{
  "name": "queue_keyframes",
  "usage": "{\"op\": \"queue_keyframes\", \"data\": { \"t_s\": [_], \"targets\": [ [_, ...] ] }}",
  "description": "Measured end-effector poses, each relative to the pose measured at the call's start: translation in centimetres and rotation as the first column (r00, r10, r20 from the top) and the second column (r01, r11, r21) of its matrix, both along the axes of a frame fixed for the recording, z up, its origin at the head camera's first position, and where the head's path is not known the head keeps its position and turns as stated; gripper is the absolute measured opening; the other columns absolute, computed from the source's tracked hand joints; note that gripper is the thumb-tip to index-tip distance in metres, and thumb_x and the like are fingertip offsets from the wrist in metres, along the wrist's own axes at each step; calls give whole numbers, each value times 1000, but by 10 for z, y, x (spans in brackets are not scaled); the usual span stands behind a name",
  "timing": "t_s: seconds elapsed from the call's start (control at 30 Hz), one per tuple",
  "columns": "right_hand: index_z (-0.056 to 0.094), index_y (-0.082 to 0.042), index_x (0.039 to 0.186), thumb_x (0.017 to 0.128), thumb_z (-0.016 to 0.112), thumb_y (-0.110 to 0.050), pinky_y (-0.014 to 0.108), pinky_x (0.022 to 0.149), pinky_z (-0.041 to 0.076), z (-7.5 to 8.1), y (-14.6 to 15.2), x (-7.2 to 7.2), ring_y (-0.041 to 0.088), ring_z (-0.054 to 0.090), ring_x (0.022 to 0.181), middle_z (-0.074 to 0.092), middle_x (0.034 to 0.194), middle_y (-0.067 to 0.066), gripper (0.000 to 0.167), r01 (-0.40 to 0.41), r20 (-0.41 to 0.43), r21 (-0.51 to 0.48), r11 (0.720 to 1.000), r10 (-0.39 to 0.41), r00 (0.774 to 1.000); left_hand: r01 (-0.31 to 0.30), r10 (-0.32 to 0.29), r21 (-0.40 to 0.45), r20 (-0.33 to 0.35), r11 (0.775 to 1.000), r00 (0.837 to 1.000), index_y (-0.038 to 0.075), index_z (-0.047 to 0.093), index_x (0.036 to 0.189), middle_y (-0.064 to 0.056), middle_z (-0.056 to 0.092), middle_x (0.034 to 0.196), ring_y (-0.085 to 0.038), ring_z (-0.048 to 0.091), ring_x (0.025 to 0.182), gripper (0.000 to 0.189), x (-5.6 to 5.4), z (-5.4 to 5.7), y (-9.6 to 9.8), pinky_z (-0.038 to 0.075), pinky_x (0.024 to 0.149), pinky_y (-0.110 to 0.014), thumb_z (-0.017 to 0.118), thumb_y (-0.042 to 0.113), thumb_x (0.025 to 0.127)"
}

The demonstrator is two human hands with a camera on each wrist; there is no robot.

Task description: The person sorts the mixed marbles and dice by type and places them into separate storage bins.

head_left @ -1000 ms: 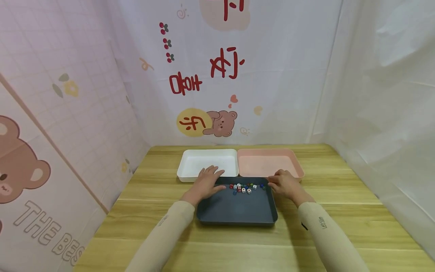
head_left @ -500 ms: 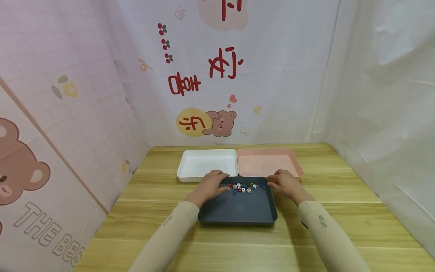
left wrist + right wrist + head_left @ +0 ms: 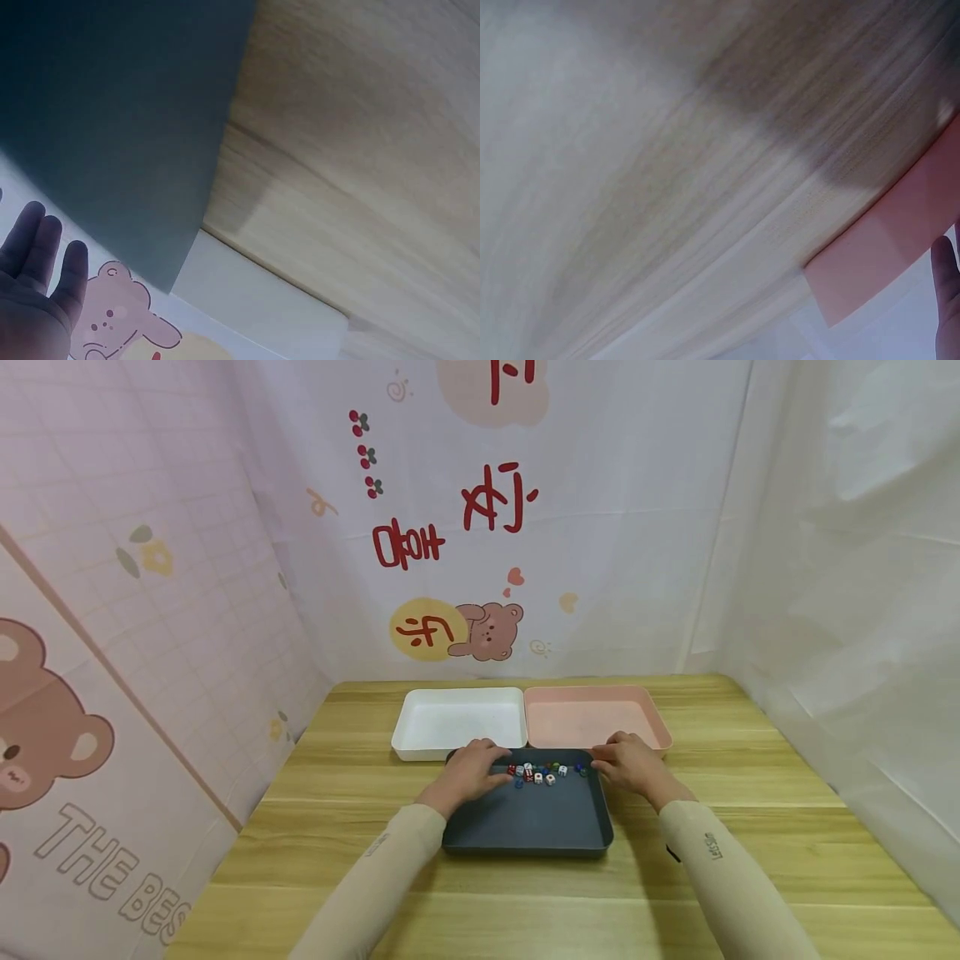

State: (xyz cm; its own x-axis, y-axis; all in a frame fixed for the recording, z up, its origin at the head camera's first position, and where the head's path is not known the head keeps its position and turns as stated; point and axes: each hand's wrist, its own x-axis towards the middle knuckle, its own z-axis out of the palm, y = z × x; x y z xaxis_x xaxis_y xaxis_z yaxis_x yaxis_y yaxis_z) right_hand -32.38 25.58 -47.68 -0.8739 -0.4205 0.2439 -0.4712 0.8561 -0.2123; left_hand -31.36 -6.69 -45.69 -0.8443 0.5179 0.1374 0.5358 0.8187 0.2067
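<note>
Small dice (image 3: 537, 779) in a shallow dark tray (image 3: 528, 818), with two hands at its sides.
The dice lie loosely clustered along the tray's far side: white cubes with dark pips, red ones with pale pips, and small blue and green pieces (too small, from where I stand, to make out their faces). The tray is slate-grey, matt and round-cornered, resting on the wood-grained surface (image 3: 555, 910) in front of a white tray (image 3: 465, 718) and a pink tray (image 3: 592, 718). Left hand (image 3: 467, 772): thumb and fingers spread, gripping nothing, beside the cluster. Right hand (image 3: 633, 766): fingers bent at the far right corner; whether they grip the rim cannot be told.
</note>
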Motion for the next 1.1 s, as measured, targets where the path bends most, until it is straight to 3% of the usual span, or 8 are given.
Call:
{"op": "queue_keyframes", "data": {
  "t_s": [0.53, 0.87, 1.1],
  "targets": [
    [73, -2, 117, 96, 67, -24, 54, 88, 46, 1, 1, 0, 39, 58, 97, 63, 104, 18, 30, -11, -7, -3, 1000, 11, 1000, 9, 3, -149, 81, 989, 997, 18, 67, 129, -3, 63, 120, -21, 58, 112, 41, -4, 18, 20, 49, 95, -39, 72, 37, 92],
    [72, -2, 118, 96, 66, -23, 55, 87, 47, 3, 1, 1, 41, 57, 98, 61, 106, 20, 30, -11, 10, -8, 1000, 12, 1000, -84, 98, -207, 59, 975, 993, 20, 70, 125, 0, 65, 111, -19, 60, 106, 40, -3, 14, 38, 51, 89, -39, 74, 40, 90],
    [72, -2, 117, 96, 67, -23, 54, 89, 46, 2, 1, 1, 41, 57, 98, 62, 106, 20, 30, -20, -1, -14, 1000, 20, 1000, -112, 129, -237, 54, 965, 990, 20, 74, 118, 1, 65, 100, -17, 61, 95, 36, -6, 5, 43, 52, 81, -37, 76, 39, 88]
  ]
}}
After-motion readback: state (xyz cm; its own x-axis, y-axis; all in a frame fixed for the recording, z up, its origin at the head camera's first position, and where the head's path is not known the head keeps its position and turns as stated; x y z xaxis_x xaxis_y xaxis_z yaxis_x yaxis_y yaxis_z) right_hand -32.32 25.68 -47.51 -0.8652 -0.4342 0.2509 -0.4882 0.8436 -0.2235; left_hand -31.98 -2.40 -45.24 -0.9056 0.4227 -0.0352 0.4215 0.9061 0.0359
